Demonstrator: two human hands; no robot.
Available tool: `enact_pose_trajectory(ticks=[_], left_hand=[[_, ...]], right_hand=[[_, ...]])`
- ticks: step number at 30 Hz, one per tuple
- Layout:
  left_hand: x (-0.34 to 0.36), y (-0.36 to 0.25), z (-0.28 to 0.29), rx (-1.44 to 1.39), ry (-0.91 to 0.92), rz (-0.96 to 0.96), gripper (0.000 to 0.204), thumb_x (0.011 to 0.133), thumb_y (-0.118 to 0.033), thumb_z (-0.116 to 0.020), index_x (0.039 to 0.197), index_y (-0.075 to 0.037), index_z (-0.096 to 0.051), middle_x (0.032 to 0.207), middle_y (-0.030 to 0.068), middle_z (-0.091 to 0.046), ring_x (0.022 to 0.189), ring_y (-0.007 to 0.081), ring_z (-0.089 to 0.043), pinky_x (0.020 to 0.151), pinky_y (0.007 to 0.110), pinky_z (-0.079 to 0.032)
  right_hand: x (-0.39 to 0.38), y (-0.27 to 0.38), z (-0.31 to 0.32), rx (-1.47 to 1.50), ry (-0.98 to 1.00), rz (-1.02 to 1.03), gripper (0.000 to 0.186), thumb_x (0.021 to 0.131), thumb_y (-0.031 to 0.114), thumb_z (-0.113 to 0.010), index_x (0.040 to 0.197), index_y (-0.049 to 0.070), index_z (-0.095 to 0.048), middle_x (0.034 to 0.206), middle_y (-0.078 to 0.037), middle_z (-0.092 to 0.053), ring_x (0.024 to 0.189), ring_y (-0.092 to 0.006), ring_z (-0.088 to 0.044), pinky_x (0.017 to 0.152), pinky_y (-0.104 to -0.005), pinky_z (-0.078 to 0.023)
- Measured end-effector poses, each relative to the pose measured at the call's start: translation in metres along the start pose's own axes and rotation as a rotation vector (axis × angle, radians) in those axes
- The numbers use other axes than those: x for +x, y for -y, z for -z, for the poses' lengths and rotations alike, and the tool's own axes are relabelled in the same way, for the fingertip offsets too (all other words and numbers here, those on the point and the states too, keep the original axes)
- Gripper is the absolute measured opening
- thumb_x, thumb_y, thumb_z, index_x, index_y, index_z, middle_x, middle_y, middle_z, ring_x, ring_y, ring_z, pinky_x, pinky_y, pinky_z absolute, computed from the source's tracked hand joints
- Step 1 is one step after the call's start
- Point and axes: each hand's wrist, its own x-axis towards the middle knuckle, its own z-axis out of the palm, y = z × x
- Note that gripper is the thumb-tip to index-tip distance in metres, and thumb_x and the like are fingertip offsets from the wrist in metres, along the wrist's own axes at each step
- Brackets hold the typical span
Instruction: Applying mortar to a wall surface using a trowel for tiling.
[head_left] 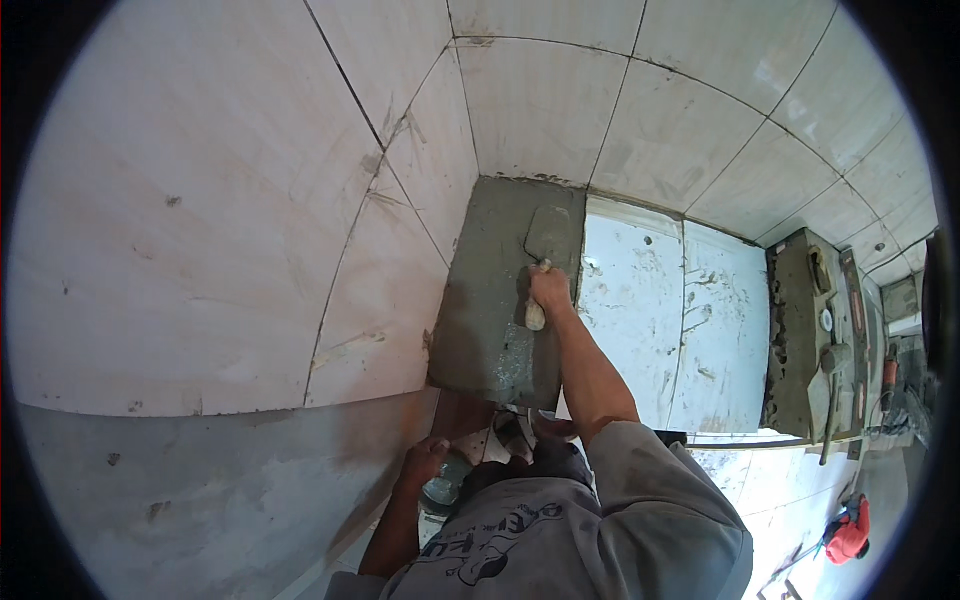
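My right hand is closed round the pale handle of a trowel. The trowel's blade lies on wet grey mortar spread over a ledge in the wall corner. My left hand hangs low at my left side, below the ledge's front edge, with its fingers curled. Next to it stands a greenish, see-through container. Whether those fingers grip the container or anything else cannot be made out.
White tiles adjoin the mortar on the right. Beyond them a mallet, a long straight bar and a roll of tape lie on a rough ledge. Tiled walls enclose the corner. A person in red is at far right.
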Motion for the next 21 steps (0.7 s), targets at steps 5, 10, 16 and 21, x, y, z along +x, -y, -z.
enact_pose_trajectory(ticks=[5, 10, 16, 21], left_hand=[[-0.011, 0.016, 0.006, -0.016, 0.083, 0.162, 0.037, 0.087, -0.034, -0.058, 0.109, -0.004, -0.064, 0.081, 0.0129, -0.065, 0.065, 0.0210, -0.064, 0.058, 0.035, -0.053], [0.003, 0.031, 0.006, -0.070, 0.046, 0.089, 0.035, 0.088, -0.030, -0.058, 0.111, -0.004, -0.063, 0.091, 0.0127, -0.065, 0.070, 0.0201, -0.064, 0.058, 0.033, -0.053], [0.007, -0.009, 0.013, -0.059, 0.046, 0.075, 0.036, 0.088, -0.030, -0.058, 0.113, -0.003, -0.061, 0.089, 0.0113, -0.065, 0.070, 0.0185, -0.063, 0.056, 0.033, -0.053], [0.015, -0.018, 0.020, -0.019, 0.059, 0.049, 0.036, 0.088, -0.030, -0.058, 0.110, -0.002, -0.061, 0.082, 0.0099, -0.065, 0.065, 0.0185, -0.062, 0.052, 0.032, -0.052]], right_hand=[[-0.061, 0.067, -0.031, -0.169, 0.242, -0.012, 0.044, 0.080, 0.034, -0.056, 0.090, -0.008, -0.064, 0.097, -0.031, -0.062, 0.096, -0.0427, -0.060, 0.084, -0.0453, -0.048], [-0.076, 0.058, -0.011, -0.202, 0.500, 0.002, 0.038, 0.082, 0.030, -0.059, 0.089, -0.008, -0.059, 0.073, -0.016, -0.063, 0.062, -0.0266, -0.063, 0.061, -0.0392, -0.051], [-0.018, 0.031, 0.000, 0.069, 0.028, -0.095, 0.039, 0.079, 0.029, -0.057, 0.087, -0.008, -0.064, 0.089, -0.029, -0.064, 0.090, -0.0389, -0.064, 0.076, -0.0442, -0.049], [0.042, 0.007, 0.023, -0.043, -0.046, 0.171, 0.035, 0.079, 0.026, -0.058, 0.079, -0.009, -0.064, 0.068, -0.020, -0.064, 0.068, -0.0306, -0.066, 0.066, -0.0416, -0.050]])
